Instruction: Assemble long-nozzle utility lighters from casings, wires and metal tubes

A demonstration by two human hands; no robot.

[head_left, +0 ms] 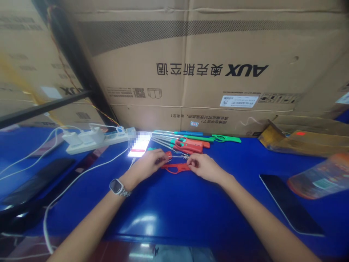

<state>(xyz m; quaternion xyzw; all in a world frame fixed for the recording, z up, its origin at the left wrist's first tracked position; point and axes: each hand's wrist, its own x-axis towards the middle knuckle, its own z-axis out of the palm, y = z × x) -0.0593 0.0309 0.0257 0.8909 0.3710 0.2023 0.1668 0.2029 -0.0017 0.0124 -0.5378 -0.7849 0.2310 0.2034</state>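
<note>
My left hand [155, 162], with a watch [116, 186] at the wrist, is closed in a pinch by a small red piece [169, 155]. Facing it, my right hand [203, 166] is also pinched, at the other end of a thin pale wire [178, 156] that spans between both hands. A small metallic bit shows at the right fingertips, too small to name. Just below the wire lies a red lighter casing [176, 168] with a trigger loop; its right end reaches under my right fingers. Behind lie several long-necked lighters, among them a red one [191, 145] and a green one [226, 138].
A lit phone [140, 145] lies left of the lighters, near a white power strip [96, 142] with cables. At right are a dark phone [290, 203], a clear plastic jar [321, 178] and a cardboard tray [297, 136]. Large cartons [191, 43] stand behind the blue table [169, 207].
</note>
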